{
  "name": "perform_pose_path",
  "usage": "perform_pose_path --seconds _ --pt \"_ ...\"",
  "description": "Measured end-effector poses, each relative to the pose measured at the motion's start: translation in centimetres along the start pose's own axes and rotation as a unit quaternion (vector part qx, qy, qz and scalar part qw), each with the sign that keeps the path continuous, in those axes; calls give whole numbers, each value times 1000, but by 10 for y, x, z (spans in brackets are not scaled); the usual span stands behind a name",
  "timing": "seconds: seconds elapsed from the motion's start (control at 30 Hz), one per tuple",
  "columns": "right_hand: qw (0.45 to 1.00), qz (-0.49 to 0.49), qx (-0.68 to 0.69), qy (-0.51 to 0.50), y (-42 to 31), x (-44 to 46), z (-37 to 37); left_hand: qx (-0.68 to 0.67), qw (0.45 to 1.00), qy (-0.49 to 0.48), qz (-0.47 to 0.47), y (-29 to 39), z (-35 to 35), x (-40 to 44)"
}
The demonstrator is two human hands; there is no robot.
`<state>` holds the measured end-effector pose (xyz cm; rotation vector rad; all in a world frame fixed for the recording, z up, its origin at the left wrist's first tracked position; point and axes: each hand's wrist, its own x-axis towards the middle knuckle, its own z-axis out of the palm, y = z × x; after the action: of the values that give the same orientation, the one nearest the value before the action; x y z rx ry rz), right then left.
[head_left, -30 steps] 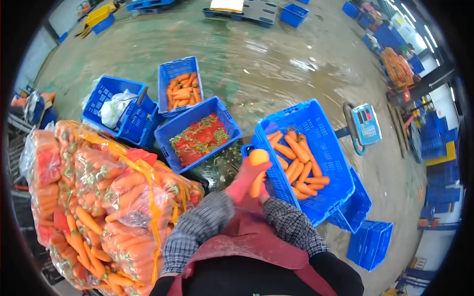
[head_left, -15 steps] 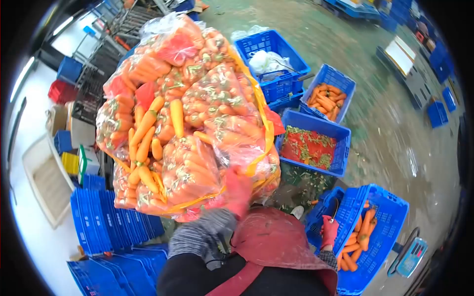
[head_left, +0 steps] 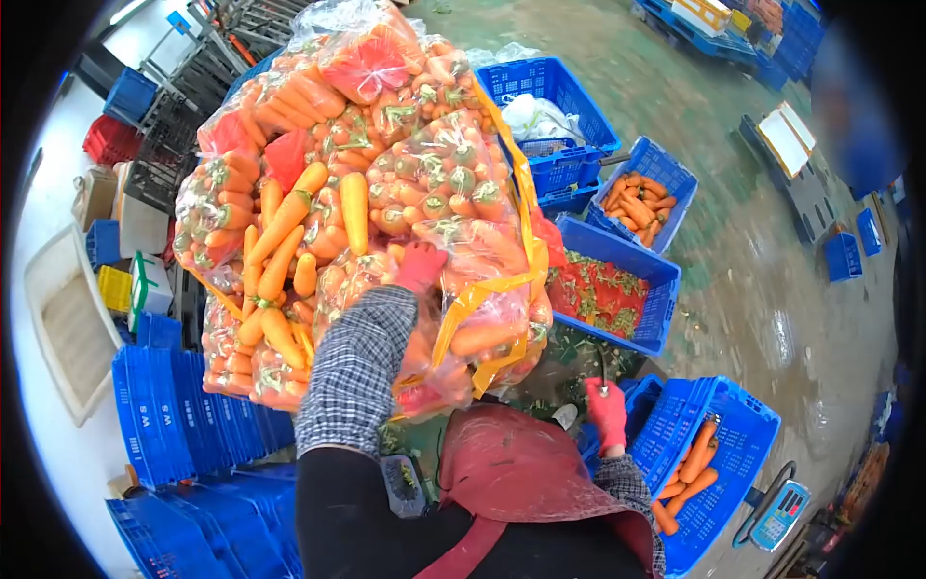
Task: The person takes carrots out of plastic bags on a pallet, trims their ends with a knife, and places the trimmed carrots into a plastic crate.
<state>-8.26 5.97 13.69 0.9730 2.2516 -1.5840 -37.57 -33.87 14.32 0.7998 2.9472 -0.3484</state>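
Observation:
My left hand (head_left: 422, 266), in a red glove, reaches onto the big heap of bagged carrots (head_left: 439, 183). Its fingers are curled over a loose carrot (head_left: 395, 252), of which only one end shows. My right hand (head_left: 608, 413), also red-gloved, is closed around the handle of a thin-bladed knife (head_left: 603, 364) pointing away from me. It is beside the rim of a blue crate (head_left: 738, 425) with several carrots in it. More loose carrots (head_left: 280, 229) lie on top of the bags, left of my left hand.
Blue crates stand right of the heap: one with carrots (head_left: 678, 172), one with red sheeting and green trimmings (head_left: 660, 307), one with white plastic (head_left: 588, 101). Stacked blue crates (head_left: 207, 410) are at lower left. A scale display (head_left: 779, 516) stands at lower right.
My left hand has moved up and forward from the heap's near edge to the loose carrot. My right hand, with the knife, has come left and forward, away from the carrot crate.

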Motion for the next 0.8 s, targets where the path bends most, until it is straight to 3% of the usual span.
perform_pose_path --seconds 0.03,0.1,0.13,0.2,0.23,0.27,0.3,0.33,0.37,0.4,0.47,0.53,0.57,0.7,0.77,0.8 --pt "1000 -7 2 -13 0 -1 3 -1 1000 9 5 -1 -26 0" --pt "1000 -10 -2 -27 5 -3 -1 -160 983 -84 42 -7 -75 -24" --pt "1000 -8 1 -23 8 -2 -3 -393 914 -77 -75 -10 -77 -39" --pt "998 -50 -30 7 19 -4 -9 -427 891 -96 -119 -11 -131 -75" --pt "997 -61 -39 12 18 -5 -11 -237 964 -117 -43 -11 -194 -95" --pt "998 -60 -33 9 9 -8 -10 -240 965 -86 -58 -17 -211 -116" --pt "990 -135 -44 20 -6 -15 -7 -241 966 -54 -73 -21 -221 -139" --pt "976 -208 -56 34 -28 -24 -5 -363 920 -85 -124 -21 -231 -157" --pt "980 -190 -53 -8 -67 -41 -7 -478 854 -114 -172 -16 -237 -171" --pt "975 -217 -31 -22 -88 -50 -1 -473 857 -116 -167 -5 -241 -180" --pt "962 -264 25 -57 -126 -67 4 -680 677 -173 -223 25 -243 -192" --pt "956 -280 58 -72 -151 -71 5 -712 682 -96 -139 68 -226 -191" --pt "947 -314 37 -54 -158 -69 5 -760 624 -76 -163 100 -243 -185" --pt "914 -390 -89 64 -164 -55 -12 -754 601 -186 -189 158 -218 -170" --pt "911 -388 -113 87 -153 -51 -28 -745 649 -121 -90 184 -211 -160" --pt "904 -394 -138 93 -147 -50 -35 -746 648 -129 -82 191 -211 -153"
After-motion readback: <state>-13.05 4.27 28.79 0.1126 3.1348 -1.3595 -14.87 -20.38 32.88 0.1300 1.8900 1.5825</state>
